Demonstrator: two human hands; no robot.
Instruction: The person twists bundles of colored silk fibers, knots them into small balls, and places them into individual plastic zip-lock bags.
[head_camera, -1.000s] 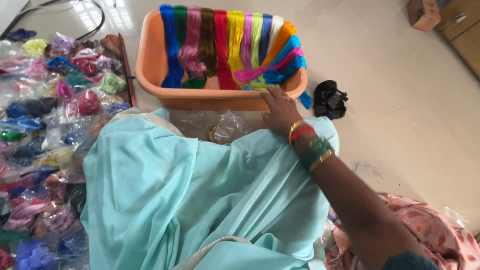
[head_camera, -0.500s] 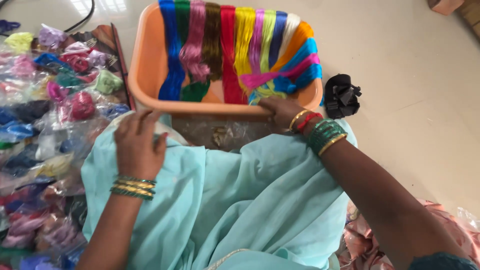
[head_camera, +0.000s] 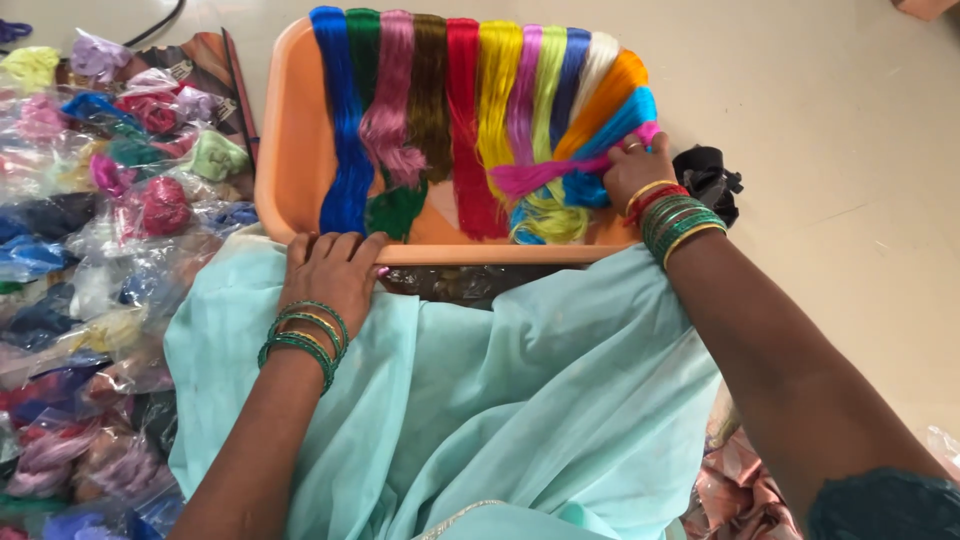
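An orange tray (head_camera: 290, 170) lies on the floor with several coloured thread hanks (head_camera: 470, 120) laid side by side across it. My right hand (head_camera: 632, 172) is at the tray's right end, fingers closed on a pink thread hank (head_camera: 540, 178) that lies crosswise over the others. My left hand (head_camera: 332, 272) rests palm down on the tray's near rim and the light green cloth (head_camera: 480, 400) spread over my lap. Green and gold bangles sit on both wrists.
A heap of clear bags with coloured thread (head_camera: 90, 250) covers the floor on the left. A black bundle (head_camera: 710, 178) lies right of the tray. Pink patterned cloth (head_camera: 735, 480) shows at the lower right. A clear bag (head_camera: 460, 283) sits under the tray's near edge.
My left hand has come in and moved up to the tray's near rim. My right hand has moved from the rim to the tray's right end and closed on the pink hank.
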